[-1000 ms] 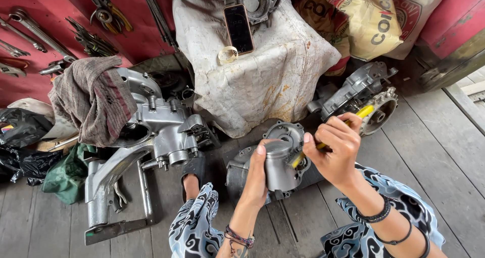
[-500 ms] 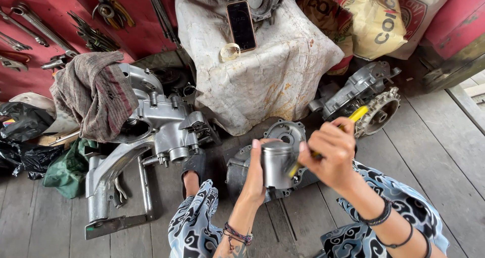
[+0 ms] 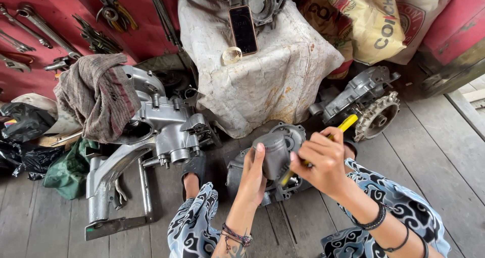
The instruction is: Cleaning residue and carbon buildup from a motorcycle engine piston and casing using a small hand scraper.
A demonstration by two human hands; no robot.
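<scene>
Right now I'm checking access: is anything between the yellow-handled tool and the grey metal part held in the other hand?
Nothing visible. The left hand steadies the grey metal part over the engine casing. The right hand holds the yellow-handled tool, whose lower end reaches beside the part; the tip itself is hidden.

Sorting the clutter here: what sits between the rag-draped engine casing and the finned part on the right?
In the head view, the cloth-covered stand with a phone on top.

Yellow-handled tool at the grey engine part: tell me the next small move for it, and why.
Probably keep the left hand braced on the grey metal part and work the tool tip in a little further. The right hand grips the yellow-handled tool angled down toward the part, over the engine casing on the plank floor. The tip itself is hidden.
</scene>
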